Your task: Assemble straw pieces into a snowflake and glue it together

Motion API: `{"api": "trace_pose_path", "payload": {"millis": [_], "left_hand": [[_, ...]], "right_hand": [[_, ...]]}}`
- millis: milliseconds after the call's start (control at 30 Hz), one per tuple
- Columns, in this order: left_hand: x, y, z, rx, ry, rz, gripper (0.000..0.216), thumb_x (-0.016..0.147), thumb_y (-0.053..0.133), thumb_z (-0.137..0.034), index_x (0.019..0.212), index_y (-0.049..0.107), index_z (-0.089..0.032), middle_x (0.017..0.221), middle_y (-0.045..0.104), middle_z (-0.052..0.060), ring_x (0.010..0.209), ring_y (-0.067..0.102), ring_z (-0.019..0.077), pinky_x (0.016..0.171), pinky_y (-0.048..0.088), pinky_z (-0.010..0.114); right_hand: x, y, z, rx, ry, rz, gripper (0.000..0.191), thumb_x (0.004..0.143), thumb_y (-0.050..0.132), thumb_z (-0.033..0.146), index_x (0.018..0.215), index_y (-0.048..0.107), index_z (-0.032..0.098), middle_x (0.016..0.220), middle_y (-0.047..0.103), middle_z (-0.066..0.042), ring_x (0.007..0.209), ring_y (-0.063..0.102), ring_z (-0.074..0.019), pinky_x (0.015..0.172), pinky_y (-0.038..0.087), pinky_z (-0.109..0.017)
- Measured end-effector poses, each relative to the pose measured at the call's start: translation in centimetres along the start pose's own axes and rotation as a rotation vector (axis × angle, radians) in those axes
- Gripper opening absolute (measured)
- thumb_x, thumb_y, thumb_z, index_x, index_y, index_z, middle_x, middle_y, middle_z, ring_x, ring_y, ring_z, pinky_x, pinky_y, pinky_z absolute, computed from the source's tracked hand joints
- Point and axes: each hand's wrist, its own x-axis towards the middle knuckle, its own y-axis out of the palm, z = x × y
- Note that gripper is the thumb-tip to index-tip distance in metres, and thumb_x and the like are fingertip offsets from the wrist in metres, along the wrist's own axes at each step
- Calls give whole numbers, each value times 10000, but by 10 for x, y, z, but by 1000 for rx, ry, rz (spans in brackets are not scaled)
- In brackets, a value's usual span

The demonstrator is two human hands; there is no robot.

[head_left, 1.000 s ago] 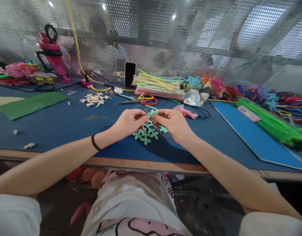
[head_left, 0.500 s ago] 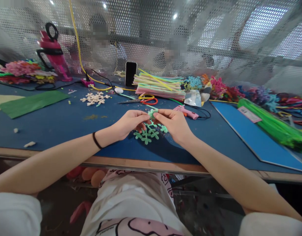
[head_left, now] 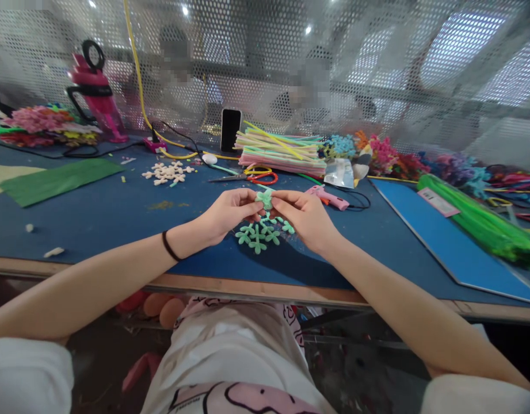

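Between both hands is a small mint-green pipe-cleaner flower (head_left: 265, 199), its looped petals facing me. My left hand (head_left: 233, 214) pinches its left side with thumb and fingers. On the other side my right hand (head_left: 305, 217) grips it the same way, fingers closed. On the table just below lie several matching pipe-cleaner pieces (head_left: 258, 236), shaped like little flowers and branches; the hands partly hide them. A single green flower (head_left: 288, 226) rests by the right hand's fingers.
Behind the hands are scissors (head_left: 247, 176), a pink glue gun (head_left: 329, 197), a pipe-cleaner bundle (head_left: 282, 150) and a phone (head_left: 231, 130). White pipe-cleaner pieces (head_left: 168, 172) and green felt (head_left: 61, 181) lie left. A blue board (head_left: 441, 230) and packed green pipe cleaners (head_left: 480, 221) are right.
The held flower has shifted slightly left and turned, so more of its petals show. Both hands keep their pinch on it and have barely moved.
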Motion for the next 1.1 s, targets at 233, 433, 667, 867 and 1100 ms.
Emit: {"api": "trace_pose_path", "payload": {"millis": [233,433,667,867,1100], "left_hand": [[1,-4,3,105,-106,-18,232,763,811,-322,805,692,-127,720,701,13,694,657,102,709,520,235],[4,-6,6,8,-65,-105,317,735,848,-312,945,696,-130,793,719,13,679,660,97,714,556,257],[3,-6,6,-53,-75,-125,319,698,886,-305,898,730,-111,813,742,35,716,686,110,738,567,260],[5,-11,6,-117,-136,-38,328,663,919,-304,862,736,-119,735,720,16,681,661,93,730,552,241],[7,-7,3,-237,-136,-62,189,803,817,-230,936,712,-145,843,740,16,751,701,94,817,578,244]], "right_hand": [[-2,-3,1,-86,-51,-94,272,809,746,396,978,778,184,871,752,-45,726,647,-159,714,530,-316],[0,-4,0,-212,-103,-63,241,845,694,381,963,761,182,797,713,-30,676,588,-146,637,475,-294],[-2,-2,5,-120,-44,-40,314,756,800,426,951,779,180,882,764,-52,765,654,-169,756,533,-320],[2,-3,4,25,63,-8,388,631,892,465,879,794,182,761,739,-32,705,653,-159,770,559,-334],[2,-6,0,-183,-165,-113,244,771,803,424,912,814,225,921,787,-66,860,714,-228,864,574,-403]]}}
